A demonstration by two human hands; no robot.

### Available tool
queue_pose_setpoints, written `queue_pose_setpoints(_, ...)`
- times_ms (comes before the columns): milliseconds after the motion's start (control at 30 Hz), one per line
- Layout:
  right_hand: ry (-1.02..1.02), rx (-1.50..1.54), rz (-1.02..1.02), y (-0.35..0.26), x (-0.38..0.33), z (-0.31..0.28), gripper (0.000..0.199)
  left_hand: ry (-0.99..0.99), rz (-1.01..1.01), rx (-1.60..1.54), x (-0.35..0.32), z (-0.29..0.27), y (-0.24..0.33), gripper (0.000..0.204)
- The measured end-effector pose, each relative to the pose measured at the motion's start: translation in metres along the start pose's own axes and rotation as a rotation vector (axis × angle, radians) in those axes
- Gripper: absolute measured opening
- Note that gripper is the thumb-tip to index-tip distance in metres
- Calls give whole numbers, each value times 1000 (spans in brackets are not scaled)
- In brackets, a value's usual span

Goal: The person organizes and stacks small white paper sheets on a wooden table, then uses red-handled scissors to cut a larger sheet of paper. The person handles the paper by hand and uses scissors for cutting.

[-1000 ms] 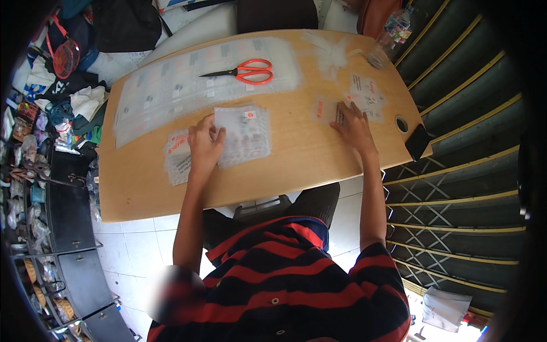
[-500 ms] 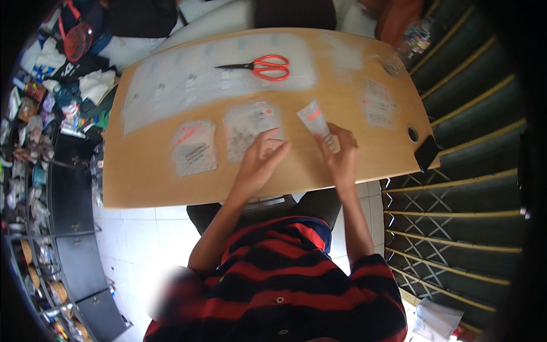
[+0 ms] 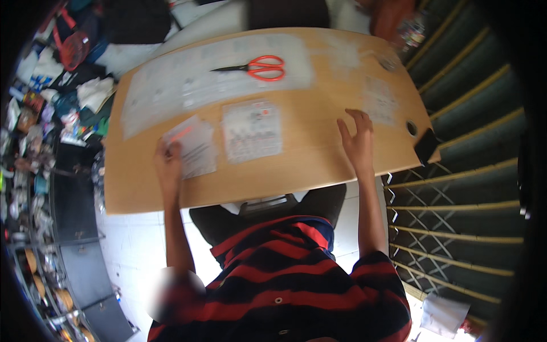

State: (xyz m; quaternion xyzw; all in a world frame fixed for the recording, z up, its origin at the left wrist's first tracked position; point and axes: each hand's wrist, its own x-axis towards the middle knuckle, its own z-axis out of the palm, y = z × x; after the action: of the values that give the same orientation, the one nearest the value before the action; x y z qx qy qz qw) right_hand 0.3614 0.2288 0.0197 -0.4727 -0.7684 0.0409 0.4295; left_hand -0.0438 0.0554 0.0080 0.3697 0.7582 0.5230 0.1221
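Note:
My left hand is closed on the left edge of a translucent plastic bag with red and dark print. The bag lies tilted over the left part of the table; how many layers are under it I cannot tell. Just right of it, a second printed clear bag, or a stack of such bags, lies flat. My right hand hovers over the table's right side, fingers apart and holding nothing. Beyond its fingertips lies another printed clear bag.
Red-handled scissors rest on a wide clear plastic sheet along the back of the wooden table. A tape roll sits at the back right, near a cable hole. Cluttered shelves stand left; a folding gate stands right.
The folded bag has left my right hand, which has opened and shifted slightly right. My left hand has moved left from the middle bag and gripped the left bag's edge.

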Motion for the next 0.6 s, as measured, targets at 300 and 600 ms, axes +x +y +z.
queue_pose_setpoints(300, -187, -233, 137, 189, 98, 1, 55, 318, 214, 421, -7, 9, -21, 47)
queue_pose_setpoints(600, -482, -152, 193, 198, 121, -5, 56, 349, 203, 382, -19, 8, 0, 36)
